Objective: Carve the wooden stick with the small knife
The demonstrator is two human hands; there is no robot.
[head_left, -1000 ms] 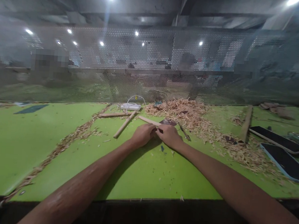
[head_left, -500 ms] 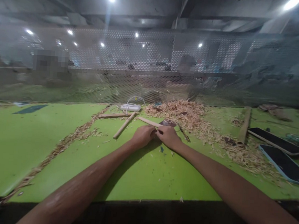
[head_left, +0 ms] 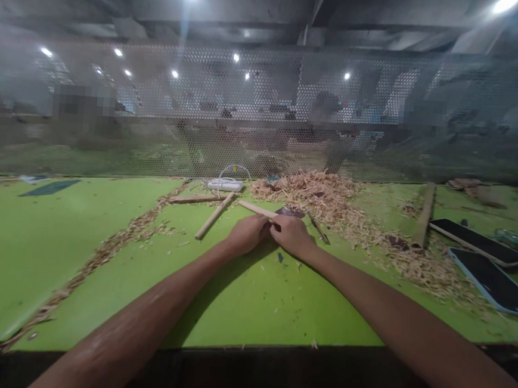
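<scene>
My left hand (head_left: 247, 234) and my right hand (head_left: 292, 235) meet over the green table (head_left: 277, 309), both with fingers closed. A pale wooden stick (head_left: 256, 209) sticks out from between them toward the upper left; my right fingers are wrapped round its near end. My left fingers press together just under it, and what they hold is hidden. Beyond my right hand lies a dark brown piece (head_left: 290, 211). A thin dark tool (head_left: 318, 228) rests to its right. Another pale rod (head_left: 215, 215) lies to the left of my left hand.
A heap of wood shavings (head_left: 317, 189) spreads toward the right. Behind the rods are a white device with a cable (head_left: 225, 185) and a brown stick (head_left: 198, 199). Two phones (head_left: 494, 281) and a long wooden piece (head_left: 424, 218) lie at right. A perforated screen (head_left: 247, 115) stands behind.
The view has shifted very slightly. Both hands remain together around the stick, with only a small change in the fingers.
</scene>
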